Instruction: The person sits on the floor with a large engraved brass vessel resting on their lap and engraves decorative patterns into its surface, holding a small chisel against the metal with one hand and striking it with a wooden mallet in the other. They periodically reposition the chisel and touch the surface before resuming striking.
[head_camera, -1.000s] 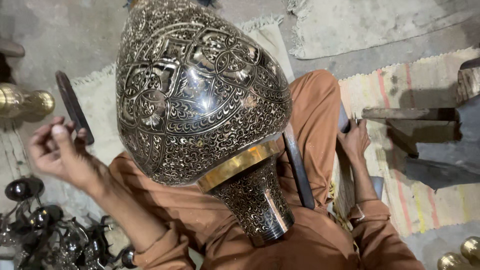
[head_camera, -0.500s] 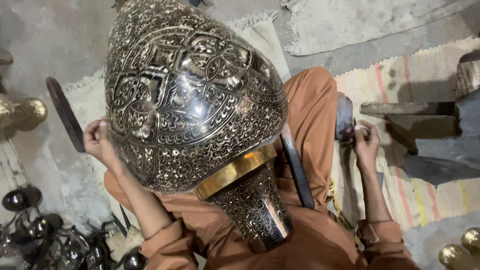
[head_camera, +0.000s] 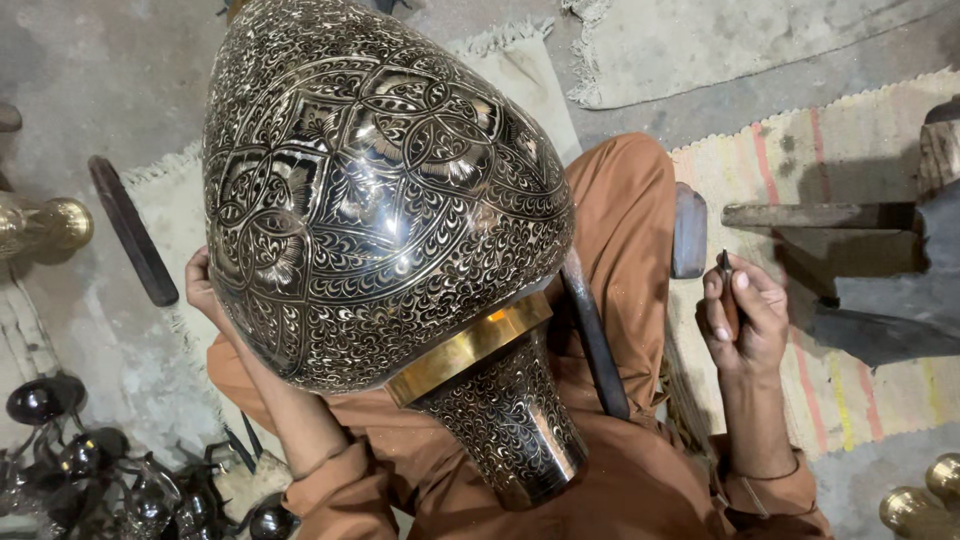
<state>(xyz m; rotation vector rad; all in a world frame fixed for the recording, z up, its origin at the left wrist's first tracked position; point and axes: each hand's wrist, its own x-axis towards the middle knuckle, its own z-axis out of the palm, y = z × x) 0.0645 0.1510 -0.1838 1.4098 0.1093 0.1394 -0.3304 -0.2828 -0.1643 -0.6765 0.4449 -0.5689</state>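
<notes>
On a grey floor (head_camera: 90, 80) spread with pale mats, a large engraved metal vase (head_camera: 380, 200) lies tilted across the person's orange-clad lap. The left hand (head_camera: 203, 285) braces its left side, fingers hidden behind it. Well apart, the right hand (head_camera: 745, 315) pinches a small dark tool (head_camera: 727, 290) between pressed-together fingers.
</notes>
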